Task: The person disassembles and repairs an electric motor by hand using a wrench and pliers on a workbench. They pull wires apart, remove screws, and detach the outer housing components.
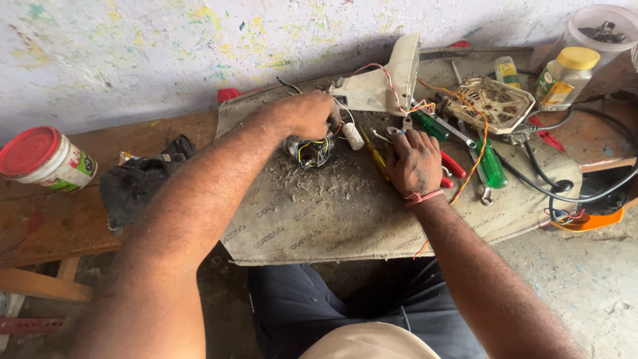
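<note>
Under both hands lies a dusty grey sheet of board (319, 213), rough with grit and crumbs, its near edge running off over the person's lap. Beyond the left hand (307, 114) stands a cream plastic housing (385, 83), tilted up on edge, with red and white wires trailing from it. Left of that hand, well apart, a black crumpled cloth (136, 183) sits on the worn wooden bench (46, 226), and farther left a white tub with a red lid (43, 159). Right of the right hand (413, 159), a cream fan-motor cover (492, 104) with slotted vents lies flat; beyond it stand a jar with a yellow cap (566, 76) and a clear plastic container (601, 26) cut off by the picture's corner.

The left hand is curled over a small motor core (312, 149) wound with blue, yellow and black wires; its fingers are hidden behind the knuckles, so how tightly it grips cannot be told, though it seems closed on the part. A white cylindrical capacitor (353, 136) lies just right of it.

The right hand rests palm down on the board, fingers pressed together and pointing away, fingertips at a small metal tool (392, 131), possibly pliers; whether they pinch it is unclear. A red thread circles its wrist. A yellow-handled screwdriver (374, 156) lies touching its left side; green-handled screwdrivers (492, 163) and red-handled pliers (453, 165) lie just to its right.
</note>
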